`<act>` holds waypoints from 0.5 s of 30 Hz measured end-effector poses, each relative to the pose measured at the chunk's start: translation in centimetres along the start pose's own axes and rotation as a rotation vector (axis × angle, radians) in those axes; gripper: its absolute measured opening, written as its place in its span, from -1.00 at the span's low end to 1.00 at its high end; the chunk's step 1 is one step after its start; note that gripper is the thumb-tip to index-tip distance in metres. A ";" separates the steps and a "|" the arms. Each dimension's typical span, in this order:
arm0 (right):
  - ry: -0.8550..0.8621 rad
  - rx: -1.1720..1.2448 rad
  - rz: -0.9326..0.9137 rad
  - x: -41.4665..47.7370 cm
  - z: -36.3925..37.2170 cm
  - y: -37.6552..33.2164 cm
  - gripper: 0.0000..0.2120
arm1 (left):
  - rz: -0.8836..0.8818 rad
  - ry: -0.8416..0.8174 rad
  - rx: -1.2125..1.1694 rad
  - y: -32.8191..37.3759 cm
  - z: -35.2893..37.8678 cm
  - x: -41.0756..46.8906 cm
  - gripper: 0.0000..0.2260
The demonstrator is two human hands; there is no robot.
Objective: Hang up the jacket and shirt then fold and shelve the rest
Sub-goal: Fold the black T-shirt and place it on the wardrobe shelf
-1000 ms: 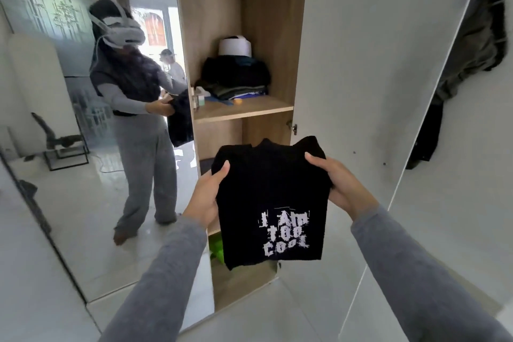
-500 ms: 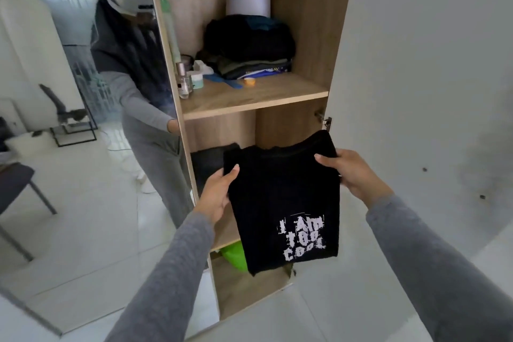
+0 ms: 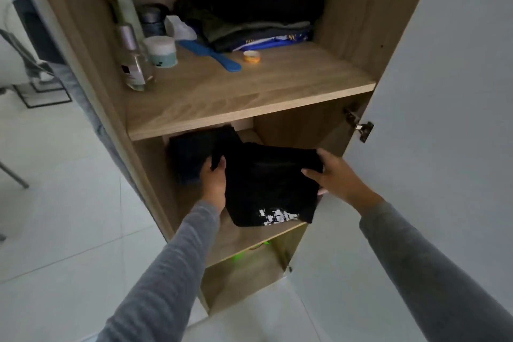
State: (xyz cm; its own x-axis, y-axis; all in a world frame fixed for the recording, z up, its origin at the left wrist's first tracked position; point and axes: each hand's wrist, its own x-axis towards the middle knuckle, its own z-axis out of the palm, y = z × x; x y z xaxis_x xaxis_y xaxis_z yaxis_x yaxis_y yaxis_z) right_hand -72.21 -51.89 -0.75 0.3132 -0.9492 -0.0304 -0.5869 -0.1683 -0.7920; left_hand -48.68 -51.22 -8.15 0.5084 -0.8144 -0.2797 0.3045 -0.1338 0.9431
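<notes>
Fingers (image 3: 215,165) of the left hand (image 3: 213,180) curl over the far left corner of the folded black T-shirt (image 3: 266,183), pinching cloth; we note the right hand (image 3: 333,175) gripping the shirt's right edge, thumb on top, the other fingers hidden beneath.

Head view, all places taken from the middle shelf (image 3: 249,236) of the open wardrobe (image 3: 91,44): we see the T-shirt lying mostly flat just above the shelf's board, its near edge with white print overhanging toward the shelf's front lip. We cannot tell whether it rests fully on the board. Behind and left of it on the same shelf sits a dark folded garment (image 3: 194,153), touching or nearly touching the left hand.

One level above the middle shelf, the upper shelf (image 3: 236,91) carries a stack of dark folded clothes (image 3: 255,16) at the back, a blue comb (image 3: 211,55) and a small orange-rimmed lid (image 3: 252,57) in front of the stack, a clear bottle (image 3: 133,58) and a white jar (image 3: 162,51) at the left.

Below the middle shelf, something bright green (image 3: 247,251) shows under its front edge. Right of the shelf stands the white door (image 3: 444,119) with its hinge (image 3: 361,128). Both sleeves are grey.
</notes>
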 end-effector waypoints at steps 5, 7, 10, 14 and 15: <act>-0.357 0.358 0.146 4.7 4.5 0.4 -0.81 | -0.033 0.225 0.053 0.6 0.2 7.1 -0.65; -0.306 0.564 0.268 6.4 6.0 1.1 -0.79 | 0.044 0.212 0.126 1.1 0.5 9.7 -0.66; -0.195 0.801 0.508 9.9 8.5 5.7 -0.78 | 0.146 0.108 0.368 0.5 2.5 13.4 -0.66; -0.187 0.858 0.811 13.0 12.5 14.5 -0.68 | 0.137 0.167 0.615 -4.6 3.5 14.6 -0.60; -0.184 0.838 0.855 13.1 13.2 16.3 -0.63 | 0.041 0.226 0.680 -7.5 2.8 13.5 -0.56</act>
State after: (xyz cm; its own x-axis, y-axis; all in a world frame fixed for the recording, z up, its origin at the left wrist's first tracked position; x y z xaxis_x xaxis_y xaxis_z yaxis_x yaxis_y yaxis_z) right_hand -67.85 -63.60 -22.09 0.2025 -0.6062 -0.7691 -0.0119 0.7838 -0.6210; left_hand -46.40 -62.77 -18.53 0.6851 -0.6996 -0.2029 -0.2500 -0.4875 0.8365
